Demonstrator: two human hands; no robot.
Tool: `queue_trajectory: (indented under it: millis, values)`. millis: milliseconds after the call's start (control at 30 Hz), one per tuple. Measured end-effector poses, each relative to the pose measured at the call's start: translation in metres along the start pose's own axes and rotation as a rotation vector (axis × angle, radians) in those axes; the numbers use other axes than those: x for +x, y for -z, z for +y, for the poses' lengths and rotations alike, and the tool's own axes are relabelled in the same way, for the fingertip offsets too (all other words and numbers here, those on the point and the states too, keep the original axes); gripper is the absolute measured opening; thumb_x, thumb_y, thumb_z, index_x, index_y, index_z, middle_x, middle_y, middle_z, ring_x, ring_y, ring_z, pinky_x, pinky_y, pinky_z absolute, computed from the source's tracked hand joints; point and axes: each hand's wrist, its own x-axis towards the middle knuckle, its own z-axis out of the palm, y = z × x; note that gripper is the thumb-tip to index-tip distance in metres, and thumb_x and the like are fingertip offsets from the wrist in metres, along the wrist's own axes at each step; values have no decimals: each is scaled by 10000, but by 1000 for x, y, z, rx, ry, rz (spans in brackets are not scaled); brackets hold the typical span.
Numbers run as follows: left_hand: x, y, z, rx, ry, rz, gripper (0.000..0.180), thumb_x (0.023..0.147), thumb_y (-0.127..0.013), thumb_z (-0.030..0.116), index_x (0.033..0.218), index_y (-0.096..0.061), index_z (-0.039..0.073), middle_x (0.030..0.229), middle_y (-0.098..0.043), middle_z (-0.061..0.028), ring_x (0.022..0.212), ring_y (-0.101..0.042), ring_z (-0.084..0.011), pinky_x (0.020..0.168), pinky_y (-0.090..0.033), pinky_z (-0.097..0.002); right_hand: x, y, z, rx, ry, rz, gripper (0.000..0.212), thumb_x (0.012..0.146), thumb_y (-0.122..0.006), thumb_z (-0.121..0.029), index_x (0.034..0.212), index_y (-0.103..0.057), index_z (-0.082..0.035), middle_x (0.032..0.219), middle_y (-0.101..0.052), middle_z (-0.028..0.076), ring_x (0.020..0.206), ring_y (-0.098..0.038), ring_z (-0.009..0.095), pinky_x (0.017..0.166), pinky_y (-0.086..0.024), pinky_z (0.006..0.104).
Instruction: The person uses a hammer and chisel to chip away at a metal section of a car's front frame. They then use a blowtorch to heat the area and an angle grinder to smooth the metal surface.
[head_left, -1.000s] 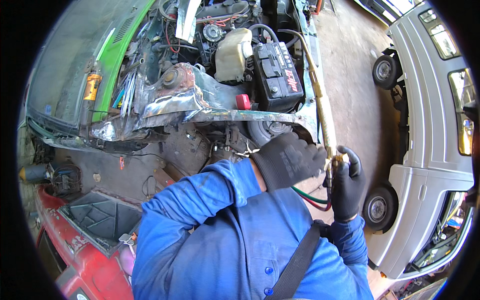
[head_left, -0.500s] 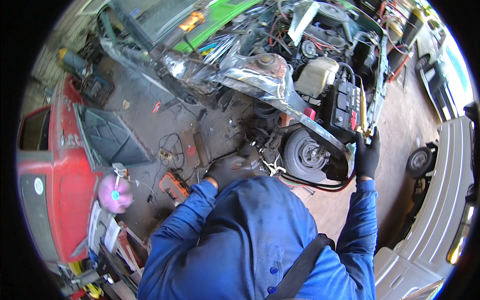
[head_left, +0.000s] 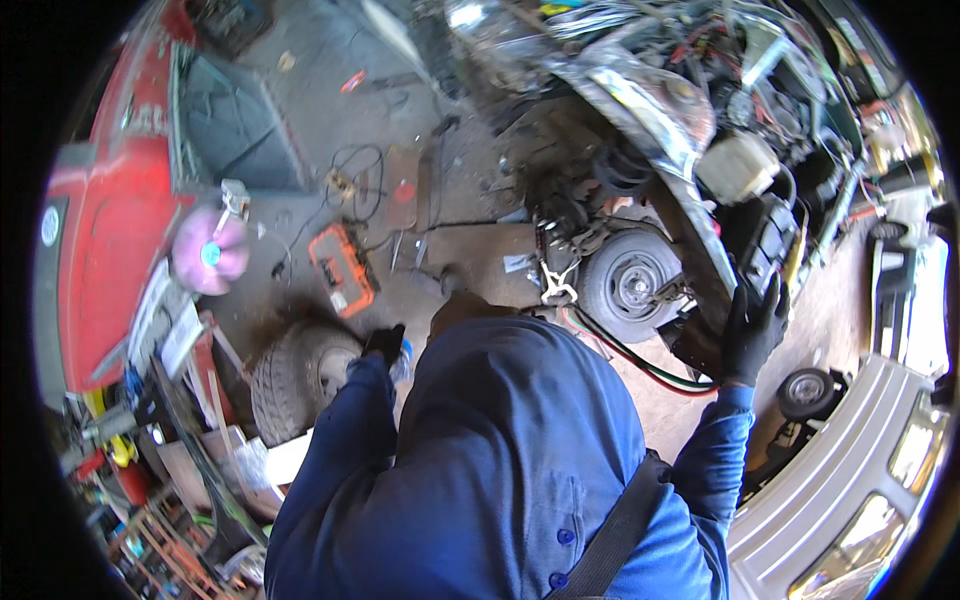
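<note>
**Two gloved hands by a broken car**

The right hand (head_left: 752, 330), in a black glove, rests on the bent edge of the silver car body (head_left: 690, 150), its fingers spread open. Red and green hoses (head_left: 640, 362) run just under it, past a small wheel (head_left: 630, 285). The left hand (head_left: 385, 345), also gloved, reaches low beside a loose tyre (head_left: 300, 375) on the floor; its fingers curl around something small, but I cannot tell what. An orange tool case (head_left: 342, 268) lies nearby.
</note>
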Motion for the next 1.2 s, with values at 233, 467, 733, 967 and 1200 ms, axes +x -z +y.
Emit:
queue_trajectory:
  millis: [233,467,733,967,1200]
  values:
    - [5,44,77,-632,-51,47,466,1060,-550,455,1027,-797,61,797,-769,-178,803,-777,-328,822,-578,-496,22,-42,-61,119,115,-291,731,1058,-773,-307,1656,-458,-27,1598,-554,314,1433,-566,501,1194,-456,555]
    - [30,13,-22,-218,-312,74,385,1079,-586,361,1268,-769,79,828,-743,-103,641,-678,-238,610,-545,-429,22,-55,-53,-104,196,-254,806,1048,-776,-388,1676,-413,-36,1589,-573,302,1404,-567,490,1177,-432,590]
    - [63,-49,-116,-22,56,-488,238,1009,-741,274,977,-823,53,888,-805,-173,808,-781,-331,736,-610,-500,23,-55,-54,-172,115,-291,839,1019,-806,-390,1688,-403,-82,1590,-556,299,1425,-527,508,1185,-418,615]
    - [66,27,-47,-38,-257,-58,246,900,-836,171,1093,-776,30,956,-815,-209,748,-806,-336,651,-626,-500,20,-57,-55,-75,15,-304,954,926,-878,-315,1700,-377,-71,1612,-527,293,1462,-510,501,1216,-412,586]
    - [60,136,109,-767,-259,204,355,1114,-638,370,1169,-765,43,841,-737,-36,642,-659,-155,613,-533,-358,17,-59,-65,-29,-33,-240,1025,848,-930,-364,1677,-415,-52,1581,-556,250,1457,-528,457,1230,-386,560]
